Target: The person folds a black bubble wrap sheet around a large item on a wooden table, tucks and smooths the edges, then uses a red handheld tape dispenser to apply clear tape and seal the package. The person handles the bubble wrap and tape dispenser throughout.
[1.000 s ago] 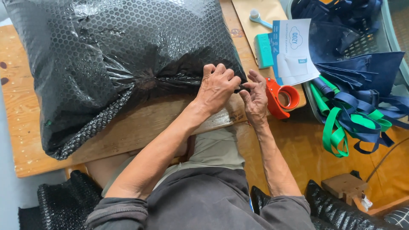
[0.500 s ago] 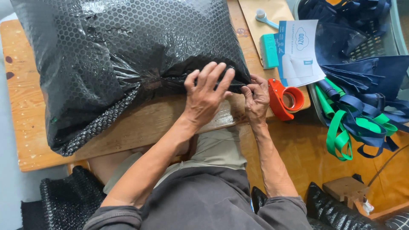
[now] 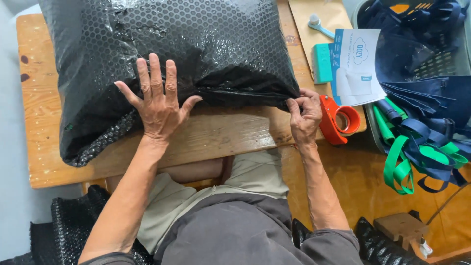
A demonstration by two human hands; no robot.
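A big, stuffed black bubble-wrap parcel (image 3: 162,44) lies on a low wooden table (image 3: 44,122). My left hand (image 3: 158,100) rests flat on the parcel's near edge with fingers spread wide, pressing along its folded seam. At the parcel's near right corner my right hand (image 3: 305,116) pinches the edge of the wrap between thumb and fingers. An orange tape dispenser (image 3: 338,120) sits just right of that hand, touching nothing I hold.
A white printed sheet (image 3: 357,66), a teal block (image 3: 322,63) and a small brush (image 3: 319,24) lie at the table's right end. A basket of dark blue bags with green straps (image 3: 417,122) stands further right. More black bubble wrap (image 3: 68,225) lies on the floor at left.
My left hand slid left along the parcel's near edge, away from my right hand, and spread flat. My right hand stayed at the right corner.
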